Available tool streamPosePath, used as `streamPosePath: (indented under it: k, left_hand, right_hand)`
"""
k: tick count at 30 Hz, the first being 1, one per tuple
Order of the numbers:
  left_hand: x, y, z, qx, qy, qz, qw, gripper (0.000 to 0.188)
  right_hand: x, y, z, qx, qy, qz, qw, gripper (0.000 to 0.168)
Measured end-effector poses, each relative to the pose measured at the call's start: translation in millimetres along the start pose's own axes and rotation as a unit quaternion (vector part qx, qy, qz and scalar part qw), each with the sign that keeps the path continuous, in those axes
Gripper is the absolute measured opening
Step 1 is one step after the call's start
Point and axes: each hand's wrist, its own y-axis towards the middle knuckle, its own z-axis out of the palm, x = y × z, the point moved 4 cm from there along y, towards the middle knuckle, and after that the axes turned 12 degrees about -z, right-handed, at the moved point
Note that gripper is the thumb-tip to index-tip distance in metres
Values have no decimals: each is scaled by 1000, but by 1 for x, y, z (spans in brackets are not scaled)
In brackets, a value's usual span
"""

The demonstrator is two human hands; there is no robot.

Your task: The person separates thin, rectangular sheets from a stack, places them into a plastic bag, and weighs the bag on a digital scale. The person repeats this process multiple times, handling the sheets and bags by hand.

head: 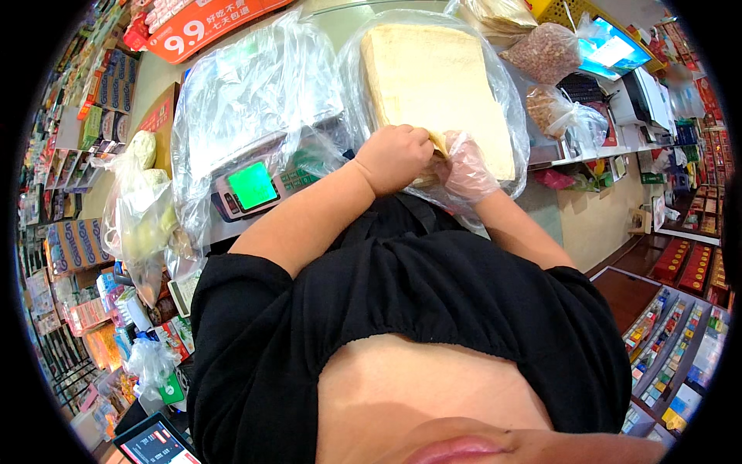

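Observation:
A thick stack of pale yellow thin sheets [435, 75], which look like tofu skin, lies before me on a clear plastic bag [517, 139]. At its near edge, my left hand [399, 158] is bare, with the fingers curled around a folded edge of the sheets. My right hand [468, 165] wears a thin clear plastic glove and pinches the same fold from the other side. The undersides of the fingers are hidden. Left of the stack stands a digital scale [290, 178] with a lit green display, its top covered by clear plastic bags [255, 87].
Left of the scale hangs a plastic bag of pale produce [142, 214]. To the right are a bag of peanuts [545, 52], another knotted bag [559, 113], a monitor [614, 49] and a printer [643, 95]. A tablet-like screen [156, 443] sits at lower left. Stocked shelves line both sides.

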Motion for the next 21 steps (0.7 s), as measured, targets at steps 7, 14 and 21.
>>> streamPosePath:
  k: [7, 14, 21]
  left_hand:
    - [15, -27, 10, 101, 12, 9, 995, 11]
    - [11, -28, 14, 187, 51, 2, 981, 13]
    - [12, -13, 16, 54, -4, -35, 998, 15]
  right_hand:
    - [-12, 54, -109, -108, 35, -55, 992, 14]
    - [40, 57, -106, 24, -158, -163, 973, 18]
    - [55, 11, -20, 31, -74, -56, 995, 21]
